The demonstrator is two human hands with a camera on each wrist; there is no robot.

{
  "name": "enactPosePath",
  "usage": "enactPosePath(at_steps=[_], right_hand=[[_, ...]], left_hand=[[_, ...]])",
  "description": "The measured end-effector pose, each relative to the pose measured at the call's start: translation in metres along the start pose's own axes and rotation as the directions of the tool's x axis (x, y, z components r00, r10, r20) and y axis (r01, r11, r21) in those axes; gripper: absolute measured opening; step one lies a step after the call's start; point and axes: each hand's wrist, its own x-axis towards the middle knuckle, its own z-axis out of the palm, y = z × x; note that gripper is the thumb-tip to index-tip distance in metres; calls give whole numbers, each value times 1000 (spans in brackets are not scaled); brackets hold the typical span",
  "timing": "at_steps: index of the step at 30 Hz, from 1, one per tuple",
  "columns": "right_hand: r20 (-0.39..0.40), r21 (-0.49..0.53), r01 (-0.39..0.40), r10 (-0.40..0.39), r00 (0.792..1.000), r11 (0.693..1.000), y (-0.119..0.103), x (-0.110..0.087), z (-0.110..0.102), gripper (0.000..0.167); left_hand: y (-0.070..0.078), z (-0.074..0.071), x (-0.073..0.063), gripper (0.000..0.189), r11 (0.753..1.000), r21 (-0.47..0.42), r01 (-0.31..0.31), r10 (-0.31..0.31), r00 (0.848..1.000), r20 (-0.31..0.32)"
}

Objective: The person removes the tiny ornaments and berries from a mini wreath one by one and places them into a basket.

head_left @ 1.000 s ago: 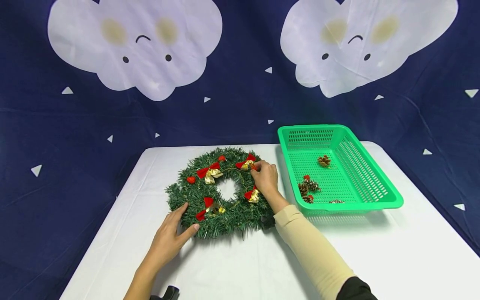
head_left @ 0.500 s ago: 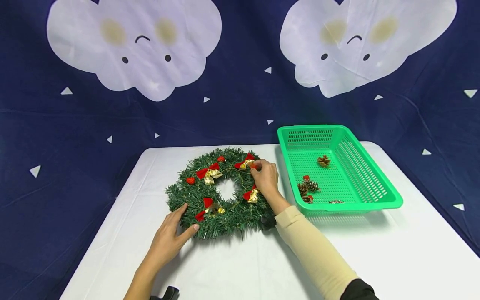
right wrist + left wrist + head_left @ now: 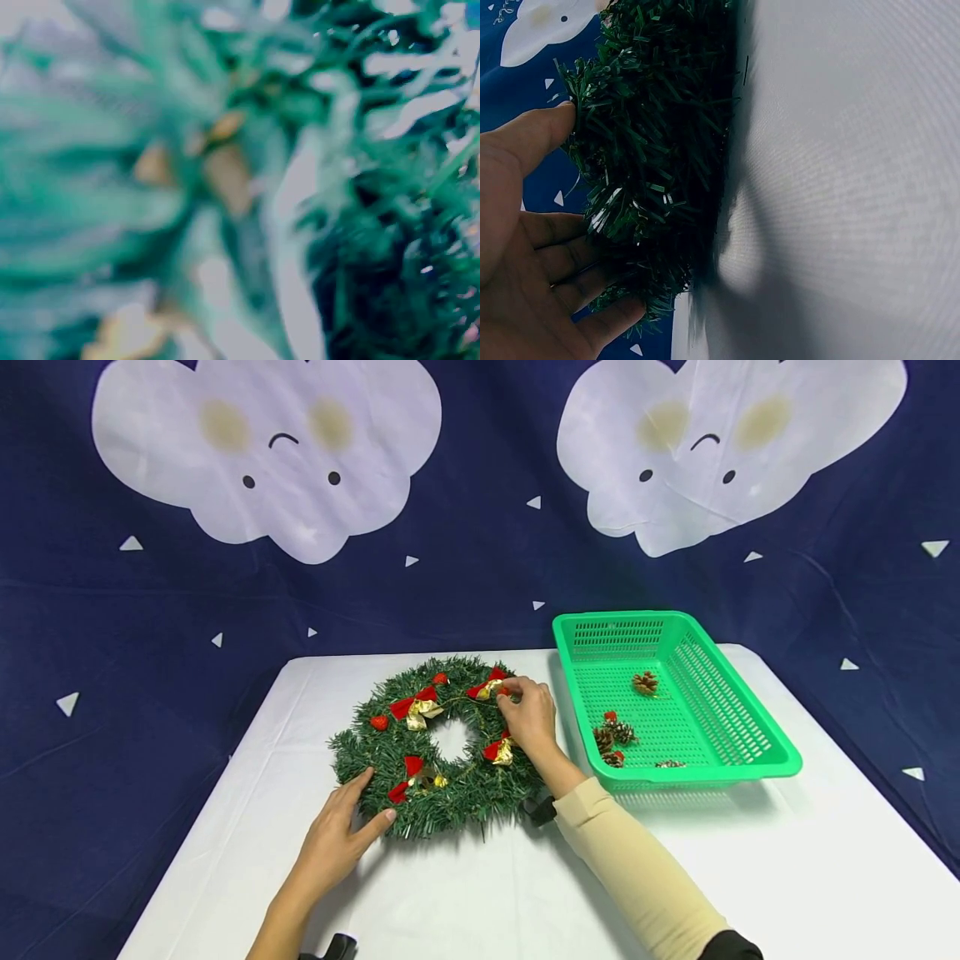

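A green tinsel wreath (image 3: 397, 760) lies on the white table, trimmed with several red-and-gold bows (image 3: 412, 708) and small red berries (image 3: 379, 722). My left hand (image 3: 337, 835) rests along its near left edge, thumb and fingers spread. In the left wrist view, the fingers of that left hand (image 3: 525, 247) reach behind the foliage (image 3: 656, 112). Over the wreath's right side, thumb and index of my right hand (image 3: 531, 714) pinch a small red berry (image 3: 504, 691) beside the upper right bow (image 3: 489, 687). Blurred green needles (image 3: 90, 135) fill the right wrist view.
To the right of the wreath stands a green perforated basket (image 3: 750, 772). Inside are several pine cones, one (image 3: 645, 683) towards the back and others (image 3: 619, 731) by the left wall. A dark blue cloth (image 3: 480, 585) with clouds hangs behind the table.
The fingertips of my right hand have parted slightly around the red berry. My left hand keeps its place at the wreath's edge.
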Motion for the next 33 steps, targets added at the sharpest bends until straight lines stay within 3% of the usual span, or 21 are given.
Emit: enactPosePath(at_steps=[16,24,33], right_hand=[[5,136,77,-78,997,988,-26,-7,-20,23],[-34,186,134,-130,991,973,-35,-10,-33,22],[-12,238,125,-126,992,963,-40,-12,-48,24]], left_hand=[[1,-1,-1,78,1000,-5,4,-4,1000,1],[-1,0,0,78,1000,1,-3,3,1000,-2],[0,0,0,78,1000,3,-6,6,1000,-2]])
